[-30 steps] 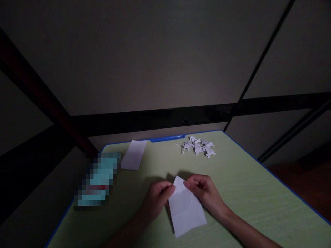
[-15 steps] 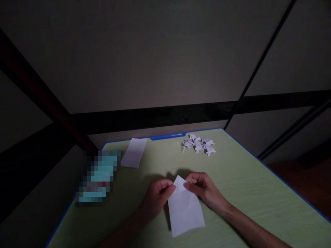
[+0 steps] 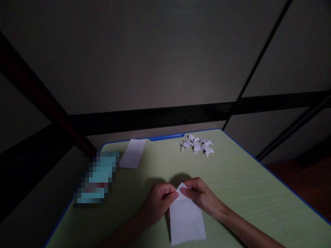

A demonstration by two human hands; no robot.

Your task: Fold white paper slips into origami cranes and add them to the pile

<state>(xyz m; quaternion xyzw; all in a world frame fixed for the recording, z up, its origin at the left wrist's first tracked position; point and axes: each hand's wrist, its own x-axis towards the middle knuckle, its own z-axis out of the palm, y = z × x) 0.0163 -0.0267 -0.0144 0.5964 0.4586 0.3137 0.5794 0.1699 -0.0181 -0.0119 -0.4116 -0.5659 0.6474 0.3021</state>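
Observation:
A white sheet of paper [image 3: 186,220] is held between both hands over the near part of the table. Its far end narrows to a folded point, while the near end is straight-edged. My left hand [image 3: 160,199] pinches the left side of that point between thumb and fingers. On the right side, my right hand [image 3: 201,196] is closed on the paper, its thumb lying over the tip and its fingers behind. The fingers behind the sheet are partly hidden.
Several small folded paper figures [image 3: 198,144] lie together at the back right. A plain paper strip [image 3: 133,154] rests at the back left, beside a blurred-out turquoise object [image 3: 99,177]. The pale green table [image 3: 245,186] has a blue rim and stands against dark panels.
Both hands and the paper have come slightly nearer to me. My right thumb has shifted inward over the tip, and the hands are closer together.

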